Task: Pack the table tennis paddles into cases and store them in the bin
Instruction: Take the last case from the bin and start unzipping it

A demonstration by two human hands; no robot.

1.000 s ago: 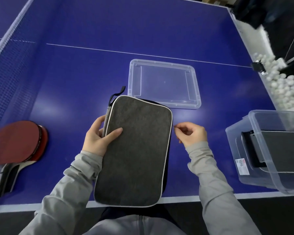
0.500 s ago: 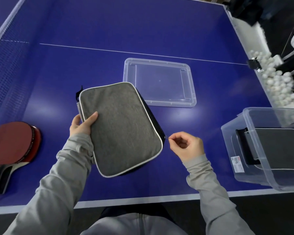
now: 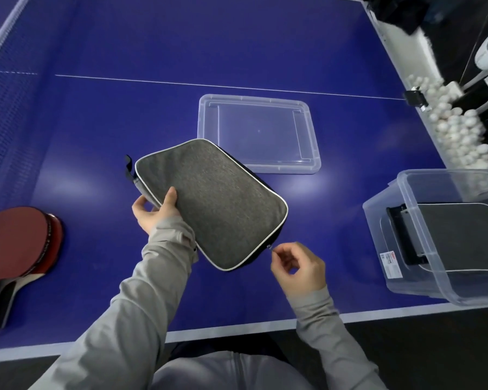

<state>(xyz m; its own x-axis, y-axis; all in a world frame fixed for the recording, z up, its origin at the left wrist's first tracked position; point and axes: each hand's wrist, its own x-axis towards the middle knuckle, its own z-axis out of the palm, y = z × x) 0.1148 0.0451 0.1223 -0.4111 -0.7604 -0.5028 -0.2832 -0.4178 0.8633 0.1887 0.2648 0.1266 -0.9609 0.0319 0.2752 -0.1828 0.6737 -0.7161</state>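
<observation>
Grey paddle case (image 3: pixel 212 201) flat on blue table (image 3: pixel 124 108), gripped at left edge by left hand (image 3: pixel 155 212); right hand (image 3: pixel 296 266) pinching zipper pull (image 3: pixel 269 247). Zipping step; next probably placing into clear bin (image 3: pixel 434 237)

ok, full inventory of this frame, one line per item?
table: 1, blue, under everything
case: 1, grey with white piping, centre, held
lid: 1, clear, behind the case
bin: 1, clear, right edge, a grey case inside
paddles: stacked, count unclear, red, left edge
balls: many, white, far right
left hand: grips the case's left edge
right hand: pinches the zipper pull at the case's near corner
</observation>
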